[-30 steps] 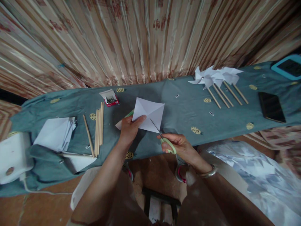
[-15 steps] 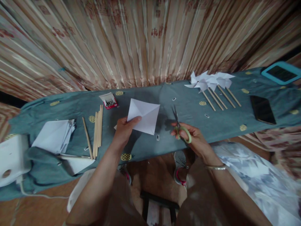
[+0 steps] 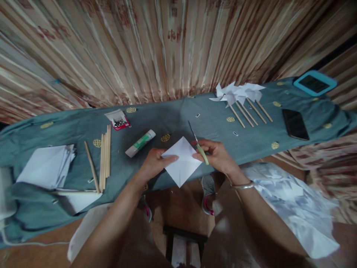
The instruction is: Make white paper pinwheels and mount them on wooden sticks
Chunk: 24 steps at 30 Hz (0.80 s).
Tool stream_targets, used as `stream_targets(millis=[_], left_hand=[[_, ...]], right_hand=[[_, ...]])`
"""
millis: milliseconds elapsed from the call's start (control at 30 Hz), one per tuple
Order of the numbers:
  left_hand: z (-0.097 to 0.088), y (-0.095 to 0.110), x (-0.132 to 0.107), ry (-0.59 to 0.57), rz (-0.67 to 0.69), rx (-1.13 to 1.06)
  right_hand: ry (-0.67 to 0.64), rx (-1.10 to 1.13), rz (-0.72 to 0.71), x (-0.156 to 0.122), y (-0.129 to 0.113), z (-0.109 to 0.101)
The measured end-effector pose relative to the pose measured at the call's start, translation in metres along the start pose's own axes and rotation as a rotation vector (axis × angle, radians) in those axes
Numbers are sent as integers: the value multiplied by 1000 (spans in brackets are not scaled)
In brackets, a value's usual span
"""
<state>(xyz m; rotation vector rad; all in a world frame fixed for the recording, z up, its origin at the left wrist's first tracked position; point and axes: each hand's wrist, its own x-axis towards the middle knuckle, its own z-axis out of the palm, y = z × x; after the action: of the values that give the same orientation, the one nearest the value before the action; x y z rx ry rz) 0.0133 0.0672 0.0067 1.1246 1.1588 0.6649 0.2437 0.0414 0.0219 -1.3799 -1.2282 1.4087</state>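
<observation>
A creased white square of paper [image 3: 182, 169] hangs over the table's front edge, one corner pointing down at me. My left hand [image 3: 156, 162] pinches its left side, thumb on top. My right hand [image 3: 216, 153] grips scissors [image 3: 201, 150] with pale green handles, blades pointing up and away. The fingers of that hand also touch the paper's right corner. A cut line seems to show near the lower corner. Just beyond my left hand lies a white and green glue stick [image 3: 141, 143].
Left on the green cloth [image 3: 178, 115] are a paper stack [image 3: 46, 165], wooden sticks [image 3: 104, 158] and an open box of pins [image 3: 119, 121]. Right are paper pinwheels [image 3: 237, 95], a phone [image 3: 295, 124] and a blue-framed device [image 3: 315, 82]. A clear bag of white pieces [image 3: 287, 197] sits beside me.
The paper has come nearer to me and turned corner-down. My right hand has moved left to meet it, scissors still in hand. The glue stick now shows uncovered.
</observation>
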Motion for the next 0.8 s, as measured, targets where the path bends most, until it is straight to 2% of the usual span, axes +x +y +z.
stream_targets(millis=[67, 167, 233, 300, 367, 567, 667, 800], left_hand=[[2, 3, 0, 40, 48, -195], [12, 7, -1, 56, 144, -490], [22, 7, -4, 23, 154, -504], [31, 4, -7, -5, 164, -428], [36, 1, -8, 35, 159, -368], [30, -8, -4, 363, 112, -273], [27, -8, -3, 413, 108, -275], [28, -4, -5, 391, 51, -464]], right_hand=[[55, 48, -12, 2, 0, 3], [204, 129, -51, 7, 2, 11], [307, 139, -81, 10, 3, 19], [366, 73, -109, 11, 5, 29], [371, -3, -121, 10, 6, 39], [324, 72, -94, 12, 10, 57], [328, 182, -60, 15, 11, 59], [306, 327, -2, 16, 9, 59]])
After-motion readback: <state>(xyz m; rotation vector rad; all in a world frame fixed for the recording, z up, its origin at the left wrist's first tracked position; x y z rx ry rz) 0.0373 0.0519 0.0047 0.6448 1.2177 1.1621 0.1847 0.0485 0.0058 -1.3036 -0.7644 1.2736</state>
